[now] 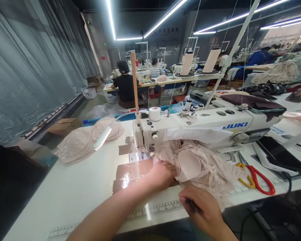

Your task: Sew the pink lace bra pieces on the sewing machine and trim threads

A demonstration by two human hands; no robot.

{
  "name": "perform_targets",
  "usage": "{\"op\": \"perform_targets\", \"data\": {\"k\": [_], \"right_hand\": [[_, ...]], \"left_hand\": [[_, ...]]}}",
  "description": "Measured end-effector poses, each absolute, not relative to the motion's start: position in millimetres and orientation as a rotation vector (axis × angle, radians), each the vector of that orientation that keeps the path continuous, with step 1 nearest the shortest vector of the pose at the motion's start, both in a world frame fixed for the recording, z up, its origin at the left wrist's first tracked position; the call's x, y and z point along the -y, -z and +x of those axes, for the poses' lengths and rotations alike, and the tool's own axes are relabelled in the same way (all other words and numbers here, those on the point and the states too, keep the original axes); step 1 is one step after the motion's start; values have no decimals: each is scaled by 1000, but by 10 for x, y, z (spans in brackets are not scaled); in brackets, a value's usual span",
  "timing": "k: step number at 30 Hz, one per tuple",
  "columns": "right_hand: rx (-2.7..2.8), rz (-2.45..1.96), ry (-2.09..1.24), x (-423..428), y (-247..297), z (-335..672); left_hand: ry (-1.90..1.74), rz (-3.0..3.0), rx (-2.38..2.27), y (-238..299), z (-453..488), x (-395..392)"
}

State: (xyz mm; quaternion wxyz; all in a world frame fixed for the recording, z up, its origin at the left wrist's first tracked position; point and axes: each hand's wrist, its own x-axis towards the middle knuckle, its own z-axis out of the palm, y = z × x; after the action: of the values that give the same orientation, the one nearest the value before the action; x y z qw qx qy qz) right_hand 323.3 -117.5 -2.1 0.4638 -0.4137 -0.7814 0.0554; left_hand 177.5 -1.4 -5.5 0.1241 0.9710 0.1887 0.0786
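Observation:
A white JUKI sewing machine (pixel 203 129) stands on the white table (pixel 72 194). Under its arm lies a pale pink lace garment with a moulded cup (pixel 190 164). My left hand (pixel 163 174) rests on the lace just right of the needle area, fingers curled onto the fabric. My right hand (pixel 203 207) is at the table's front edge, fingers closed around a small dark tool that I cannot make out, touching the lace's lower edge.
A heap of pink lace pieces (pixel 87 140) lies at the left by the lamp (pixel 102 137). Red and yellow scissors (pixel 257 179) lie to the right, beside a dark tablet (pixel 278 155). Thread cones (pixel 210 60) stand behind. Other people sit at far tables.

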Motion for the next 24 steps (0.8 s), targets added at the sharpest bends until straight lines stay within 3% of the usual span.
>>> {"op": "perform_targets", "data": {"k": [10, 18, 21, 24], "right_hand": [[1685, -1150, -201, 1060, 313, 3556], [1482, -1394, -258, 996, 328, 3603], [1454, -1469, -330, 960, 283, 3574], [1527, -1543, -332, 913, 263, 3559]], "left_hand": [[-36, 2271, -718, -329, 1522, 203], [125, 1418, -308, -294, 859, 427], [44, 1128, -292, -253, 503, 595], [-277, 921, -317, -189, 195, 784]]}}
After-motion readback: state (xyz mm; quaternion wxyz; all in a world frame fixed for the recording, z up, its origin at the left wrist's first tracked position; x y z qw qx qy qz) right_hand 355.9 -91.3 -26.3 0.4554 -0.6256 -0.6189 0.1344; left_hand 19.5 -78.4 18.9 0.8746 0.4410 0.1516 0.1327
